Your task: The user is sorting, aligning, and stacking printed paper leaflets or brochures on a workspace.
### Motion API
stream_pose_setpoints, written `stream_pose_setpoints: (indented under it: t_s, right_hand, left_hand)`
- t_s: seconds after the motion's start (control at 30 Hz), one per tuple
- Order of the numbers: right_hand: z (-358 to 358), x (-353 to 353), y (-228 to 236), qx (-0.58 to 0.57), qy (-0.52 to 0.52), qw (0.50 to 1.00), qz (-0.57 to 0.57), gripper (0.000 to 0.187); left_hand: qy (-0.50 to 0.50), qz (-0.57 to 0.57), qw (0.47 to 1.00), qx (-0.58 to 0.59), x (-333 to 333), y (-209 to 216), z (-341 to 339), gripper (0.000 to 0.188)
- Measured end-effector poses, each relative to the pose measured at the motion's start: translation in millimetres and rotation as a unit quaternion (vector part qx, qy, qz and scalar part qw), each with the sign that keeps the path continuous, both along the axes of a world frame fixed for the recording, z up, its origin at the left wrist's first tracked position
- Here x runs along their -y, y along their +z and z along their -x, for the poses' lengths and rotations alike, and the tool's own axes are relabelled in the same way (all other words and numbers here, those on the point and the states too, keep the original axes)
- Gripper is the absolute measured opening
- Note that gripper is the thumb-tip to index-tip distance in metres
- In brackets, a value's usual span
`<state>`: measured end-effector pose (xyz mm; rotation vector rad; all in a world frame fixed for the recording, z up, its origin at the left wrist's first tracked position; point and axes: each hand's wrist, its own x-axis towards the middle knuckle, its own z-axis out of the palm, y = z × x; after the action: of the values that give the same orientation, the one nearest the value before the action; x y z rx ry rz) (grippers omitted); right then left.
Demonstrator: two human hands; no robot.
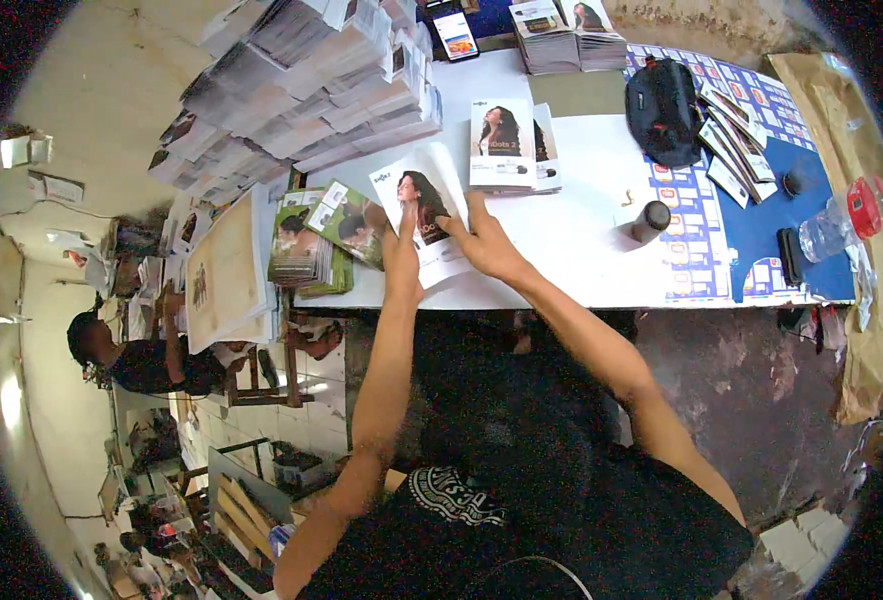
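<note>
White table [582, 240]: leaflet stacks [312, 245], black bag [662, 110].

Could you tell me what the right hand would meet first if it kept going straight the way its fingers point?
The right hand points up the table across the white leaflet it presses. Straight on, it would probably first reach the small stack of leaflets just beyond, though the fisheye view makes the exact line uncertain.

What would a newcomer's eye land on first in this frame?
Both hands, the left hand and right hand, press on a printed sheet showing a portrait, at the middle of the white table. A towering heap of stacked prints fills the table's upper left, and a black pouch lies upper right.
</note>
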<state>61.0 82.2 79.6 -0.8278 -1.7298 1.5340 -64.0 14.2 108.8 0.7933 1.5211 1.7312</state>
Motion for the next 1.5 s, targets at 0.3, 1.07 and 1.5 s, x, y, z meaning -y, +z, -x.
stream_pose_setpoints:
  t_s: [0.3, 1.07, 1.5]
  right_hand:
    - [59, -19, 25, -0.117, -0.002, 0.988, 0.098, 0.077]
    - [-60, 28, -50, -0.068, -0.242, 0.964, -0.087, 0.050]
    - [-74, 11, -39, -0.093, -0.300, 0.948, -0.049, 0.048]
  left_hand:
    - [0.003, -0.030, 0.996, 0.081, -53, 26, 93, 0.046]
    - [0.253, 0.033, 0.883, 0.393, -195, -76, 125, 0.064]
    - [0.107, -0.033, 0.984, 0.138, -150, -42, 86, 0.059]
